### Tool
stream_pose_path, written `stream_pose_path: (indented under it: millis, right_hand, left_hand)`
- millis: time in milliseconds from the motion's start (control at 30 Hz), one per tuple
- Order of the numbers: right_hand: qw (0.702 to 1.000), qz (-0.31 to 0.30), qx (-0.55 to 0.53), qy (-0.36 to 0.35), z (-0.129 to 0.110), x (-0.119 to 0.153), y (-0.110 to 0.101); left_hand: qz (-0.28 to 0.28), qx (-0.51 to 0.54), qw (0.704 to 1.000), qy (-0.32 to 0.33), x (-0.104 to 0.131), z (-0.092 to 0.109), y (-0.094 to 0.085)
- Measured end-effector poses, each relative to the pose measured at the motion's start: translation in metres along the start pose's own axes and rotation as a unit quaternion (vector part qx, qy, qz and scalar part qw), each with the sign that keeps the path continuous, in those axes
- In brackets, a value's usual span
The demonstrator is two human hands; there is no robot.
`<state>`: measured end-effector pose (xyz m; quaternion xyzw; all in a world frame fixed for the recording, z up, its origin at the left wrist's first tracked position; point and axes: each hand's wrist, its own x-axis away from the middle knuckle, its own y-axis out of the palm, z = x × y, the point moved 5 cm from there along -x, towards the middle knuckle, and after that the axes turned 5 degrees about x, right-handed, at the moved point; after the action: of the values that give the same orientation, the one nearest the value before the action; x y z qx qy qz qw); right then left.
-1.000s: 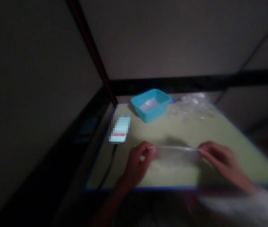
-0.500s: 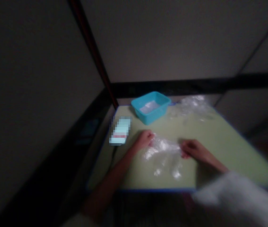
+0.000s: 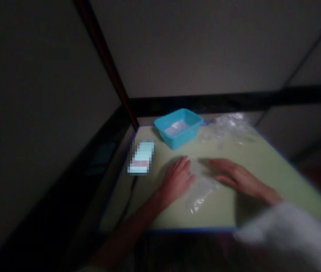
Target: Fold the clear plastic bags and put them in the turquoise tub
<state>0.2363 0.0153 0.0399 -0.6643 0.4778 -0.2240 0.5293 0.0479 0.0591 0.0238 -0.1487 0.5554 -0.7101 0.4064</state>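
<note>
A clear plastic bag (image 3: 201, 190) lies on the pale yellow-green tabletop (image 3: 160, 217) near its front. My left hand (image 3: 178, 179) rests palm down on the bag's left side, fingers stretched out and thumb apart. On the bag's right, my right hand (image 3: 234, 175) is open, its thumb apart from the fingers, close to the bag's edge. Whether its fingertips touch the plastic I cannot tell. Neither hand grips anything.
A turquoise plastic basket (image 3: 177, 141) holding flat, pale sheets stands at the back left. Right of it lies a heap of crumpled clear plastic (image 3: 231, 126). A lit, pixelated phone (image 3: 142, 156) with a dark cable (image 3: 129, 198) is at the left edge. Walls rise behind and left.
Both hands have let go of the bag's upper edge and opened. The bag, held stretched between them before, now lies flat with my left hand on it.
</note>
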Motion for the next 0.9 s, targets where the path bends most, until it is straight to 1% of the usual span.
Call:
stream_pose_path:
  millis: [33,100,167,233,300,400,500,600,700,767,833,900]
  right_hand:
    - [0.998,-0.024,0.018,-0.051,-0.005,-0.006,0.007]
    - [0.99,-0.064,0.051,-0.111,-0.008,-0.015,0.025]
    - [0.985,-0.091,0.069,-0.132,-0.007,-0.02,0.041]
    - [0.983,-0.105,0.074,-0.135,-0.003,-0.019,0.049]
    - [0.984,-0.101,0.071,-0.128,-0.001,-0.015,0.049]
    - [0.986,-0.068,0.065,-0.134,-0.002,-0.003,0.035]
    - [0.983,-0.02,0.082,-0.165,-0.005,0.014,0.017]
    - [0.965,0.024,0.154,-0.21,-0.011,0.032,0.008]
    - [0.934,0.04,0.241,-0.26,-0.019,0.042,0.011]
    - [0.921,0.045,0.272,-0.275,-0.022,0.042,0.016]
    - [0.919,0.049,0.28,-0.274,-0.022,0.041,0.022]
    - [0.924,0.054,0.27,-0.267,-0.019,0.04,0.027]
  left_hand:
    - [-0.001,-0.003,1.0,-0.003,0.01,-0.002,0.001]
    - [0.003,-0.005,1.0,-0.004,0.027,-0.009,0.005]
    - [0.017,-0.004,1.0,-0.003,0.039,-0.016,0.007]
    - [0.037,0.003,0.999,-0.006,0.048,-0.024,0.008]
    - [0.059,0.014,0.998,-0.01,0.053,-0.029,0.007]
    - [0.094,0.037,0.995,-0.007,0.058,-0.033,0.005]
    - [0.12,0.069,0.99,0.014,0.061,-0.029,0.001]
    - [0.126,0.102,0.985,0.061,0.064,-0.021,-0.002]
    - [0.119,0.117,0.981,0.1,0.066,-0.013,-0.002]
    - [0.121,0.115,0.981,0.101,0.066,-0.012,-0.003]
    - [0.125,0.112,0.982,0.086,0.067,-0.013,-0.003]
    - [0.122,0.109,0.984,0.064,0.067,-0.016,-0.003]
